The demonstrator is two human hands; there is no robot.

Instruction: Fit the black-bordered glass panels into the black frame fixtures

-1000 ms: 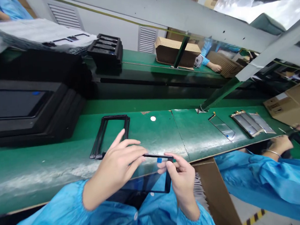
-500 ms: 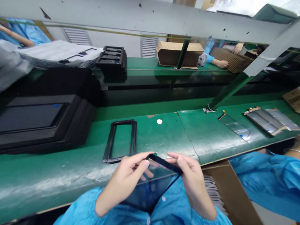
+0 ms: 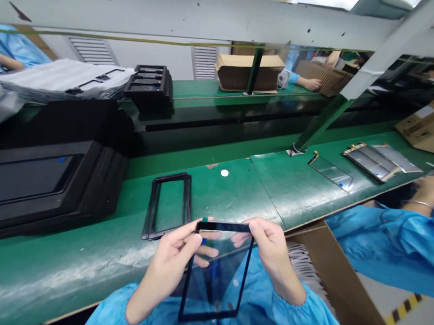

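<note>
Between my hands is a clear glass touch panel (image 3: 222, 272) with a black border, tilted over the bench's front edge and my lap. A small green tab and a blue sticker show near its upper left corner. My left hand (image 3: 174, 253) grips that corner, thumb in front and fingers showing through the glass behind. At the upper right corner, my right hand (image 3: 271, 246) pinches the border, its fingertips partly behind the panel. Just beyond my left hand, a few thin black frames (image 3: 152, 206) lie stacked on the green bench (image 3: 240, 195).
At left stands a stack of black foam trays (image 3: 96, 187) holding a dark panel. Further right lie a clear panel (image 3: 332, 172) and several screen parts (image 3: 371, 161). A green post (image 3: 319, 124) rises from the bench. A co-worker's blue sleeve (image 3: 389, 241) and an open carton (image 3: 340, 267) are at right.
The touch panel has turned in my hands, so its face now shows more fully and its top edge lies nearly level. The view has shifted slightly to the right.
</note>
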